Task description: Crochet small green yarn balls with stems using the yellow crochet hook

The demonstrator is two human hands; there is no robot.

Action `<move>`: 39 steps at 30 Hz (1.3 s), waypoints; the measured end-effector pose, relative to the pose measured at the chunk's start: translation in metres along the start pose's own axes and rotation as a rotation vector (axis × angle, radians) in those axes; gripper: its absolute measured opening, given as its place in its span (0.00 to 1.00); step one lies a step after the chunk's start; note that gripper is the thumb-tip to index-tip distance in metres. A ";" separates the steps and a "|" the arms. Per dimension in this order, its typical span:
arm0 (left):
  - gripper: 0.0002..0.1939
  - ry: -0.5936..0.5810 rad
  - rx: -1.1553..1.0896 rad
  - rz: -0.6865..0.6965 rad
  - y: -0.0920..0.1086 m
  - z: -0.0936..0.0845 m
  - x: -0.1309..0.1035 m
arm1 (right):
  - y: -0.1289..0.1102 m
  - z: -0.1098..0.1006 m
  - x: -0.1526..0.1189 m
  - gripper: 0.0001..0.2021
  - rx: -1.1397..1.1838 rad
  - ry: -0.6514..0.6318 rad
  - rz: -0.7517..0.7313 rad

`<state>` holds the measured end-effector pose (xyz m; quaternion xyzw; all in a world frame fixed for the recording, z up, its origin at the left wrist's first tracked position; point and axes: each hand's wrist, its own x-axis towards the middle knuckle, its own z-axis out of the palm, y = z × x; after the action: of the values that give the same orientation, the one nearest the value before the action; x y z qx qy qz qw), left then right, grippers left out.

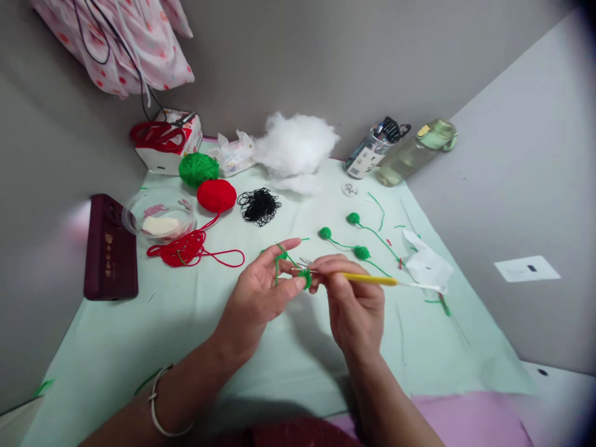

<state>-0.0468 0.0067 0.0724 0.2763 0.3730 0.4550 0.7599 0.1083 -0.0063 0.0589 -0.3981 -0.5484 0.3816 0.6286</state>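
Between thumb and fingers, my left hand pinches a small piece of green crochet. Green yarn loops over its raised index finger. My right hand grips a crochet hook with a yellow handle, its metal shaft pointing left into the green piece. The hook's tip is too small to make out among the stitches. Just beyond my hands lie small green crocheted balls with yarn tails, one of them close to my right hand.
A red yarn ball, green yarn ball, black yarn and white stuffing lie at the back. Red scissors rest on a box. At left are a clear tub and maroon case; a bottle stands back right.
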 end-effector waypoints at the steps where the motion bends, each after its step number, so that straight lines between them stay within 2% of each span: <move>1: 0.28 0.007 0.012 0.019 -0.002 0.001 -0.001 | 0.001 0.001 -0.001 0.08 -0.041 -0.003 -0.030; 5: 0.32 0.050 0.005 0.061 -0.007 0.003 -0.001 | 0.003 0.003 -0.011 0.15 -0.301 -0.005 -0.199; 7: 0.32 0.035 -0.021 0.019 -0.006 0.003 0.000 | 0.004 0.001 -0.013 0.18 -0.481 -0.032 -0.332; 9: 0.28 0.000 -0.079 -0.067 -0.005 0.002 0.002 | 0.003 -0.002 -0.013 0.18 -0.553 -0.033 -0.387; 10: 0.25 -0.011 -0.114 -0.105 -0.003 0.001 0.003 | 0.003 -0.004 -0.011 0.16 -0.516 -0.009 -0.357; 12: 0.19 -0.006 -0.165 -0.136 -0.001 -0.001 0.004 | 0.002 -0.006 -0.006 0.12 -0.326 0.064 -0.207; 15: 0.17 0.017 -0.119 -0.083 -0.002 -0.001 0.004 | 0.002 -0.006 0.000 0.09 -0.050 0.075 -0.017; 18: 0.21 0.027 0.005 -0.010 -0.006 0.000 0.002 | 0.005 -0.004 0.000 0.07 -0.018 0.011 0.024; 20: 0.22 0.034 0.056 0.020 -0.007 0.000 0.001 | 0.006 -0.004 -0.001 0.07 -0.014 0.020 0.040; 25: 0.19 0.048 0.063 0.030 -0.005 0.000 0.001 | 0.004 -0.006 0.003 0.08 0.122 0.062 0.144; 28: 0.18 0.051 0.063 0.023 -0.002 0.000 0.000 | 0.001 -0.006 0.004 0.10 0.157 0.047 0.144; 32: 0.18 0.071 0.133 0.064 -0.003 -0.001 -0.001 | -0.003 -0.006 -0.003 0.10 0.020 0.020 0.038; 35: 0.18 0.111 0.209 0.124 -0.004 -0.001 -0.003 | -0.005 -0.007 -0.007 0.11 -0.221 -0.025 -0.136; 39: 0.17 0.207 0.313 0.189 -0.006 0.003 -0.005 | -0.003 -0.008 -0.011 0.15 -0.508 -0.159 -0.373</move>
<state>-0.0435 -0.0009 0.0713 0.3765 0.4874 0.4868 0.6195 0.1149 -0.0183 0.0563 -0.4039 -0.7370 0.1406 0.5233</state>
